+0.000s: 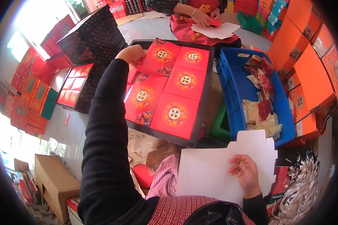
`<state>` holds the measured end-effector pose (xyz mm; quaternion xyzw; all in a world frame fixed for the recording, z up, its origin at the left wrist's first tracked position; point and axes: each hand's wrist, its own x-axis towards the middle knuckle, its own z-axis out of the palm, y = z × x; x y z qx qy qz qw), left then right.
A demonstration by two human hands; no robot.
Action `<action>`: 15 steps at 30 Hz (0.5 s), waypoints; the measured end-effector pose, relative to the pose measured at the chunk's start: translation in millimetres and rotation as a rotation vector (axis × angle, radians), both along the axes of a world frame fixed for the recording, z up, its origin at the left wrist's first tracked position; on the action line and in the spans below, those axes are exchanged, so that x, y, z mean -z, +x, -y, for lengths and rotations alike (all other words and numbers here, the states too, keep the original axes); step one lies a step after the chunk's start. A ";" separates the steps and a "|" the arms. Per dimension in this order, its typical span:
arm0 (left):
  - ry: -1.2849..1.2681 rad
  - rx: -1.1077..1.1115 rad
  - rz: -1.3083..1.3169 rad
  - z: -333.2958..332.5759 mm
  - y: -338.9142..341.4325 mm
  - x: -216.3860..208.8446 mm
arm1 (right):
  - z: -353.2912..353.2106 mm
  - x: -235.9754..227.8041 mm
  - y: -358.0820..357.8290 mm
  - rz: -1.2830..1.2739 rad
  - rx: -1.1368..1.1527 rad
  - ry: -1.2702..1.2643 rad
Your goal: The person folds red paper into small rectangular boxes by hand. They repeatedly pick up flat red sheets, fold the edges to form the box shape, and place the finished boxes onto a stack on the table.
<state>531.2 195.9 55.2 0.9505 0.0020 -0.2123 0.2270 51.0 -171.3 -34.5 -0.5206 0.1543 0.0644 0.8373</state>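
At the upper-left corner of a dark shallow box lid or tray (193, 140), my left hand (132, 55) has its fingers closed on the edge of a red gift box (154, 56). That box sits a little askew against the others. Several more red boxes with round floral emblems, such as one red box (174, 113), fill the tray. My right hand (246, 172) hovers at or rests on a flat white die-cut card (206, 168) over my lap. Its fingers are loosely bent and apart, with nothing in them.
Right of the tray stands a blue crate (233, 97) holding small packets (264, 92). Across from me, a person (202, 17) handles red and white card. Orange boxes (313, 75) are stacked at right; a tall black patterned stack (92, 37) and a carton (56, 180) stand at left.
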 end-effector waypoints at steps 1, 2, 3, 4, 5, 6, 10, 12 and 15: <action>0.003 0.020 0.003 5.6 2.1 5.2 | 0.6 0.3 -1.2 -0.008 0.009 -0.008; 0.012 0.028 0.013 4.4 4.7 6.8 | 0.7 0.2 -0.9 -0.005 0.006 -0.012; 0.021 0.037 0.023 3.6 7.5 8.7 | 0.9 0.0 -0.9 -0.002 0.005 -0.018; 0.090 0.067 0.026 4.1 11.0 10.6 | 1.1 -0.2 -1.1 0.000 0.003 -0.023; 0.160 0.093 0.031 1.6 17.3 14.1 | 0.5 -0.4 -0.2 -0.003 0.003 -0.022; 0.231 0.118 0.037 -2.5 21.9 19.4 | 0.2 -0.6 0.6 -0.004 0.001 -0.020; 0.452 0.386 0.617 -19.5 12.4 71.4 | -1.0 -1.5 3.4 -0.010 0.002 -0.013; 0.473 0.209 0.503 11.7 -6.3 69.5 | -1.0 -2.1 2.4 -0.023 0.024 -0.016; 0.272 0.231 0.737 17.0 -14.8 71.1 | -1.7 -1.7 3.2 -0.034 0.012 -0.002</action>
